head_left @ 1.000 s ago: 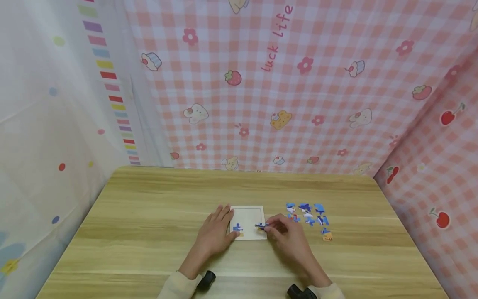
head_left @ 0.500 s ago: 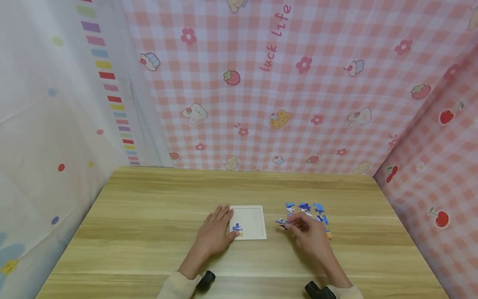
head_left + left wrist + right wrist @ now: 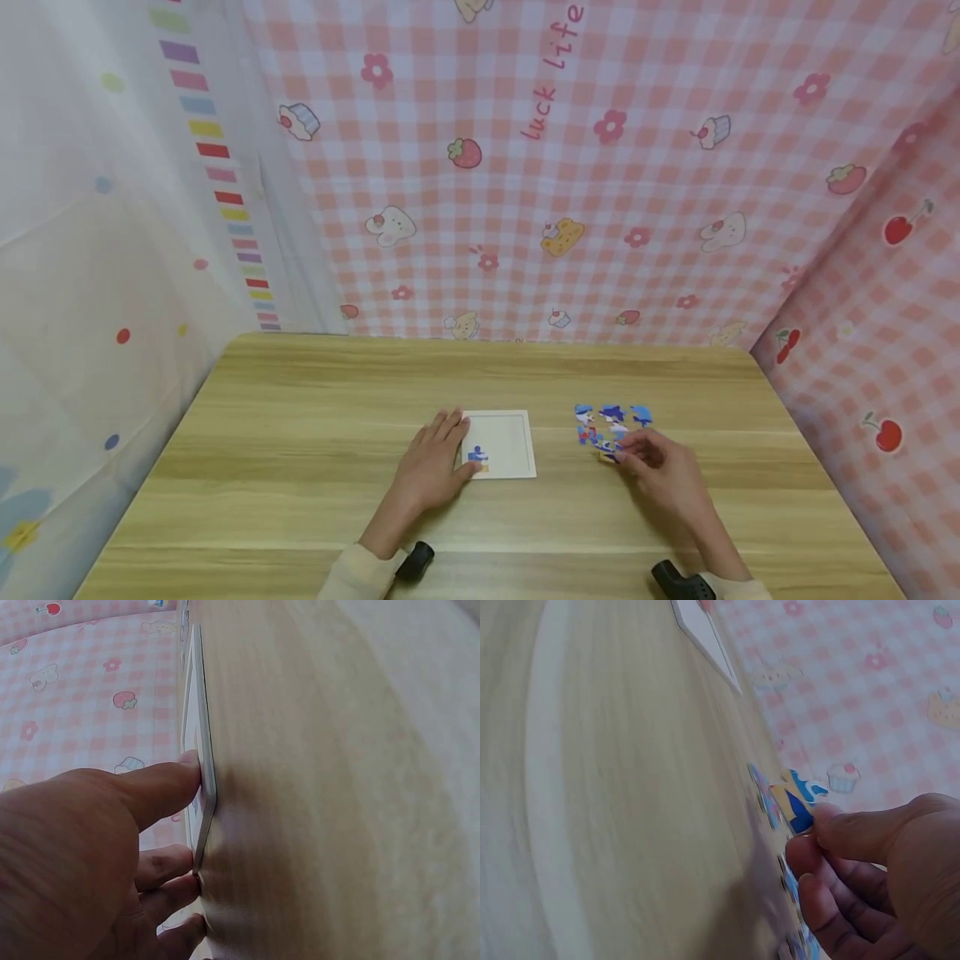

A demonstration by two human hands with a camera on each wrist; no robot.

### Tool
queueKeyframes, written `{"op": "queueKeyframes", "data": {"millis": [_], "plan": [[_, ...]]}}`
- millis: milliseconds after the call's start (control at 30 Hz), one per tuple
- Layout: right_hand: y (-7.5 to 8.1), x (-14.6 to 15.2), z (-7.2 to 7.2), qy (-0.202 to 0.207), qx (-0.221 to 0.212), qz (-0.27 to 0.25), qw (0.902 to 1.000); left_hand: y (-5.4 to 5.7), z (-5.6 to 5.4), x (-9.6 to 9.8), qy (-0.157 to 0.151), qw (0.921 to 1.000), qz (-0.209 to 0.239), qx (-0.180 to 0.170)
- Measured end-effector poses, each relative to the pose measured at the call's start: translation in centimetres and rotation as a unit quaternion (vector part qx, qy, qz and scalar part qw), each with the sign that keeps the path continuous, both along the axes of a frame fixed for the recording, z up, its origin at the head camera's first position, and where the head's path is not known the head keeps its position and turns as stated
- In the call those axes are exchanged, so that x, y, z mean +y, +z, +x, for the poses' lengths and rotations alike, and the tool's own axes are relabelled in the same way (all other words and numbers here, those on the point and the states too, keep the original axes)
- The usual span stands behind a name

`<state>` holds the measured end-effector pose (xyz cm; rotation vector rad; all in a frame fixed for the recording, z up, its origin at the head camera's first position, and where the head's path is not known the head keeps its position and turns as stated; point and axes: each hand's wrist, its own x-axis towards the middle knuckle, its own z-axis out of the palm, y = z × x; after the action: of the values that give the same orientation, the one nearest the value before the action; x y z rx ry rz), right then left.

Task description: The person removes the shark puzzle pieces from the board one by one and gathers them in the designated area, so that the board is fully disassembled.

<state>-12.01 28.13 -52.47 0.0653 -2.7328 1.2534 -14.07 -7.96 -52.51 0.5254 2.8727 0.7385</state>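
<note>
A white square puzzle tray [image 3: 508,446] lies flat on the table. My left hand [image 3: 429,473] rests at its left side, thumb on the lower left corner and fingers along the edge. Just above that thumb, a blue and yellow puzzle piece [image 3: 477,455] sits inside the tray. My right hand [image 3: 671,477] pinches another puzzle piece [image 3: 793,801] between thumb and fingertips, held just off the table. In the right wrist view this piece shows blue, white and yellow. Loose puzzle pieces [image 3: 612,412] lie around and behind the right fingers, which hide some of them.
The wooden table [image 3: 300,417] reaches back to a pink checked cloth [image 3: 510,208]. A white dotted cloth [image 3: 127,250] hangs on the left, and more checked cloth on the right.
My right hand has moved from over the tray's lower right corner rightward to the loose pieces, still pinching the same piece. The left hand has stayed in place.
</note>
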Motion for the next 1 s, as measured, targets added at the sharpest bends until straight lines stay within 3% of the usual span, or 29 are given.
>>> {"op": "queueKeyframes", "data": {"millis": [233,633,1000], "plan": [[0.6,1.3,0.1,-0.001,-0.023,0.041,0.9989,0.0,0.0,0.0,-0.002,1.0000,-0.003,0.000],[0.3,1.8,0.0,0.015,0.050,0.123,0.9910,0.0,-0.1,0.0,-0.004,1.0000,0.004,-0.003],[0.5,1.9,-0.2,0.023,0.036,0.167,0.9850,-0.2,-0.1,0.0,0.000,1.0000,0.008,-0.001]]}}
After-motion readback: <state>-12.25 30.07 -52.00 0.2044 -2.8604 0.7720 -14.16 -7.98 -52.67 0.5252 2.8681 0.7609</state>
